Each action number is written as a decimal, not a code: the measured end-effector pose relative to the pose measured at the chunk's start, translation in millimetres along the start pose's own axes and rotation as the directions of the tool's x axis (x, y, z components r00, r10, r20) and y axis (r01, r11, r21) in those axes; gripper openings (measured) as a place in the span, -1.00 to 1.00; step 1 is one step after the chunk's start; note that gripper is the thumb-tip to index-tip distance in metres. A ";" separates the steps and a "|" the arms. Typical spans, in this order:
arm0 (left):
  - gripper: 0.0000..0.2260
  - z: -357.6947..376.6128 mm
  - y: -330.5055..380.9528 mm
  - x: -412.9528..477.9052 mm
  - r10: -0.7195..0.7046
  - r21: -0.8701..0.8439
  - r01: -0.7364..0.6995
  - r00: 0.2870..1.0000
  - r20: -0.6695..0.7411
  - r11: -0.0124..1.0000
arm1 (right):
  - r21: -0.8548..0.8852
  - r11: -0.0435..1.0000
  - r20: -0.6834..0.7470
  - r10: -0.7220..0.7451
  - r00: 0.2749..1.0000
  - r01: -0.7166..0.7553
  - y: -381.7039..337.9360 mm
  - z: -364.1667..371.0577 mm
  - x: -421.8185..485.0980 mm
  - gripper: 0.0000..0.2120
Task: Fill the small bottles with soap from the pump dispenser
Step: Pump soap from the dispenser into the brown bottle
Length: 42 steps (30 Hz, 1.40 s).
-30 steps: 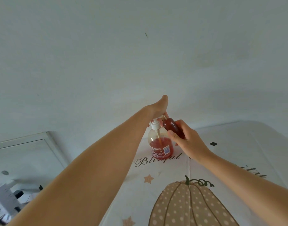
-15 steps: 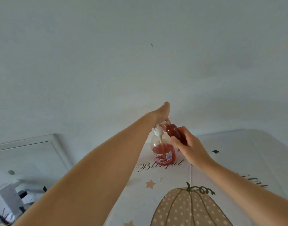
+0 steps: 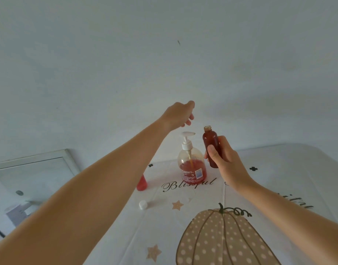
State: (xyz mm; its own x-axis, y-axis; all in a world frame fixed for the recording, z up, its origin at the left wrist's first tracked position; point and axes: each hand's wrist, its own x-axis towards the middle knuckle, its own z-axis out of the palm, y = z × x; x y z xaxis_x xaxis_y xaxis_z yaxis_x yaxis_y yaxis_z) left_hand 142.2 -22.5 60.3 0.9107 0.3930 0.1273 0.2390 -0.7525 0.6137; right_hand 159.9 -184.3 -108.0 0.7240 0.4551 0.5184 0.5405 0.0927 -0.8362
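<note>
A clear pump dispenser [image 3: 192, 165] with red soap in its lower half stands on the table near the word "Blissful". My left hand [image 3: 179, 116] hovers above its white pump head, fingers loosely curled, holding nothing. My right hand [image 3: 222, 159] grips a small brown bottle [image 3: 211, 144] upright, uncapped, just right of the dispenser. Another small red bottle [image 3: 141, 183] stands to the left, partly hidden behind my left forearm. A white cap [image 3: 142, 205] lies on the cloth.
The table wears a white cloth [image 3: 279, 178] printed with a dotted pumpkin, stars and script. A pale wall rises right behind it. At the left, beyond the table edge, a framed mirror [image 3: 36, 169] leans low.
My left hand has lifted off the pump head, which has risen. My right hand has drawn the brown bottle away from the nozzle to the right and set it upright.
</note>
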 end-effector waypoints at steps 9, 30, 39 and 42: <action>-0.81 -30.0 -59.5 -100.1 0.155 0.263 -0.119 0.980 -0.121 0.957 | 0.043 0.999 0.166 -0.029 0.986 0.022 -16.8 7.0 -12.2 -0.87; -0.92 14.4 -142.7 -156.1 0.065 -0.054 -0.073 0.987 -0.150 0.996 | -0.239 0.969 0.433 0.041 0.901 0.070 -12.1 15.5 -19.5 -0.58; -0.88 27.1 -103.6 -144.2 0.191 -0.185 -0.243 0.947 -0.259 0.952 | -0.262 0.959 0.455 0.019 0.890 0.113 -13.4 15.3 -20.7 -0.59; -0.89 32.5 -99.8 -140.0 0.200 -0.163 -0.247 0.944 -0.262 0.955 | -0.304 0.943 0.446 0.016 0.895 0.135 -15.1 15.9 -20.8 -0.59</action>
State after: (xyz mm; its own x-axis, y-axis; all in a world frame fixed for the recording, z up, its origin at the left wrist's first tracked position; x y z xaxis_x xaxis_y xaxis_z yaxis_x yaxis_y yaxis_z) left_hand 1.8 -19.6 -44.1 0.8192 0.3592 0.4471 -0.0519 -0.7300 0.6815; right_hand 129.8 -181.2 -109.0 0.4654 0.8036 0.3711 0.7375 -0.1203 -0.6645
